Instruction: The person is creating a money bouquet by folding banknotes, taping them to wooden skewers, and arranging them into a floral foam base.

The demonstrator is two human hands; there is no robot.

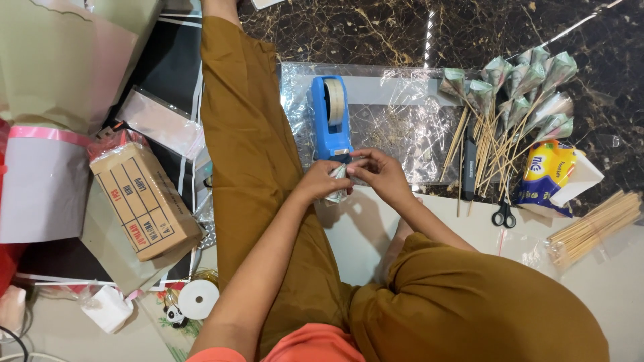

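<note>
The left hand (320,179) and right hand (381,173) meet, fingers clamped together on a small folded banknote (337,182); the blue tape dispenser (330,115) stands just beyond.

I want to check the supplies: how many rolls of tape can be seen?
2. One tan roll of tape sits in the blue plastic tape dispenser ahead of the hands; one white roll of tape lies on the floor at lower left. Others may be hidden.

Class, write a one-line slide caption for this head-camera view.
Both hands, left hand and right hand, fold a small paper piece beside a blue tape dispenser, near stick-mounted paper cones.
</note>
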